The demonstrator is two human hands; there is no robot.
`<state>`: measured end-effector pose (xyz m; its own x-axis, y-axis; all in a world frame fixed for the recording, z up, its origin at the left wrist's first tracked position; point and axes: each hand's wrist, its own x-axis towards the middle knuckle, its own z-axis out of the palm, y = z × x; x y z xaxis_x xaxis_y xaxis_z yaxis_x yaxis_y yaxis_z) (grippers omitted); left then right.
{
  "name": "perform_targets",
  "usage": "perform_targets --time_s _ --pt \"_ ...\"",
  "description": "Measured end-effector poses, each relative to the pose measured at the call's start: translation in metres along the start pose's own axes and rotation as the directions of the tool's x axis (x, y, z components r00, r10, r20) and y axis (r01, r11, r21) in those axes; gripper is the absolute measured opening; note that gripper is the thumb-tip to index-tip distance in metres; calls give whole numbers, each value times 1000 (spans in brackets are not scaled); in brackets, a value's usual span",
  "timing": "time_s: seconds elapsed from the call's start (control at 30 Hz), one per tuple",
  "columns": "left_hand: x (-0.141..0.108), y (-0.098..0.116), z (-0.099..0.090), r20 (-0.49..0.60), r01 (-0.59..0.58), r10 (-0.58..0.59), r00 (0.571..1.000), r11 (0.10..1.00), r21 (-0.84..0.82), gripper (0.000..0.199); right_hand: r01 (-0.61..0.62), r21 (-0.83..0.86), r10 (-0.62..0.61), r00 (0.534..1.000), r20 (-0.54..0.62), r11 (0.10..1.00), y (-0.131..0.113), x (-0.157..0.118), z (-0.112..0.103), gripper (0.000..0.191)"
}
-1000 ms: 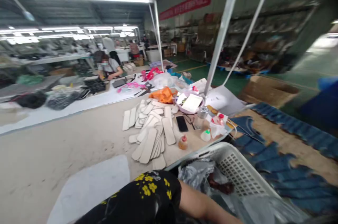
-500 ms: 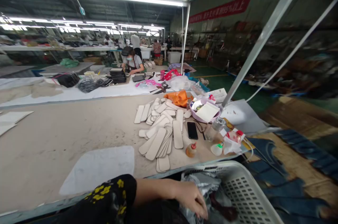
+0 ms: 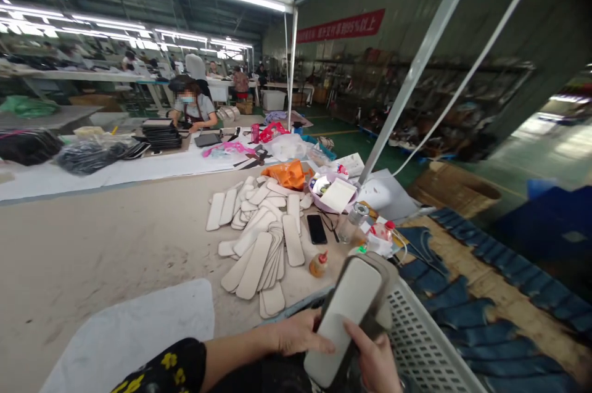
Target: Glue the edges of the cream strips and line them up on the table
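Over the basket, a long off-white pad with rounded ends point(image 3: 354, 294) is held at a slant, with darker, blurred pieces showing behind its edges. My left hand point(image 3: 300, 332) grips its left side near the lower end, thumb on the face. My right hand point(image 3: 374, 359) closes on the right side, a finger across the pad. Beneath them is a white perforated plastic basket point(image 3: 420, 325), its contents mostly hidden. On the table to the left lies a spread pile of similar pale pads point(image 3: 252, 263).
Near the table edge stand a small red-capped bottle point(image 3: 318, 264), a black phone point(image 3: 317, 229) and a glass jar point(image 3: 354, 223). Behind are a purple basin point(image 3: 314, 198) and an orange bag point(image 3: 289, 174). A metal post point(image 3: 416, 72) rises at right. A masked co-worker point(image 3: 197, 106) sits beyond.
My left hand has come up from the basket, and my right hand has come into view. Both now hold the pad. The view has turned to the right.
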<state>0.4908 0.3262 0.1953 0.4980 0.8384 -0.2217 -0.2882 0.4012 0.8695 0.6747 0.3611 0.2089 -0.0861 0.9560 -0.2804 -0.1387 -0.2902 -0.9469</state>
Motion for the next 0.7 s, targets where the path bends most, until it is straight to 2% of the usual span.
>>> perform_targets --time_s 0.03,0.13,0.27,0.37,0.43,0.53,0.6,0.67,0.7 --pt "-8 4 -6 -56 -7 8 998 1000 20 67 -36 -1 36 996 79 999 3 5 16 43" --pt "-29 8 -31 -257 -37 50 965 998 53 55 -43 68 28 978 207 997 11 19 62 40" --pt "-52 3 -68 -464 -89 43 885 993 -78 58 -100 259 42 974 221 961 20 37 109 44" --pt "-72 -2 -95 -565 -174 -19 825 942 -285 64 -112 244 59 975 215 963 32 55 137 56" --pt "-87 -5 -115 -621 -244 -50 782 893 -379 63 -81 155 50 980 194 985 39 70 153 64" --pt "-111 -11 -145 -695 -293 -108 711 853 -433 56 69 -92 -59 992 108 993 42 90 174 73" --pt "-124 -15 -164 -721 -296 -138 679 847 -441 53 156 -265 -141 987 73 952 37 102 185 74" --pt "-132 -18 -179 -729 -282 -153 667 854 -437 54 248 -415 -224 969 105 875 28 112 194 73" --pt "-133 -18 -186 -728 -267 -160 667 861 -433 56 314 -498 -278 949 148 808 24 117 199 71"
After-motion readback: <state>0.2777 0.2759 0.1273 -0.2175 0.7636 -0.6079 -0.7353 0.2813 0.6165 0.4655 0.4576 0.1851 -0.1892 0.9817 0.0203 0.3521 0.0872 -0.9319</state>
